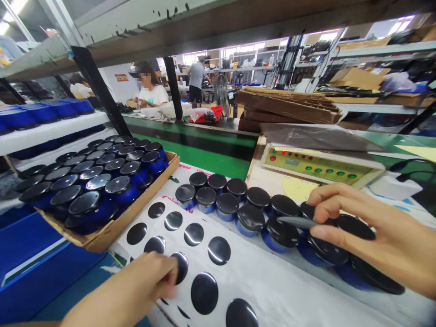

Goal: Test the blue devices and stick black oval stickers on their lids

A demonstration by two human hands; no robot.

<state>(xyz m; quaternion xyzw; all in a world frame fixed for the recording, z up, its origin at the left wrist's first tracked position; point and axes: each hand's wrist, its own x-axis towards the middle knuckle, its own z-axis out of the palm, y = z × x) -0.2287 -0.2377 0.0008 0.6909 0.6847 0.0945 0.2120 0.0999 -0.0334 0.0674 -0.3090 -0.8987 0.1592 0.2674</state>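
My right hand (368,227) pinches a thin dark disc (297,221), seen nearly edge-on, above the black tops of blue cups (250,218). These cups stand in two rows running from the middle to the right. Nearer to me lies a white sheet (272,277) bearing round black stickers (204,293). Over the sheet's left part is my left hand (158,274), its fingers curled close to a sticker (180,267). Blur and the angle hide whatever its fingertips may hold.
At the left, a cardboard tray (136,204) holds many blue cups with black tops. A control box (316,165) with lit buttons stands behind the right cups. Beyond lie a green belt (211,147) and stacked cardboard (289,106). Several people are farther back; a shelf beam (204,27) crosses overhead.
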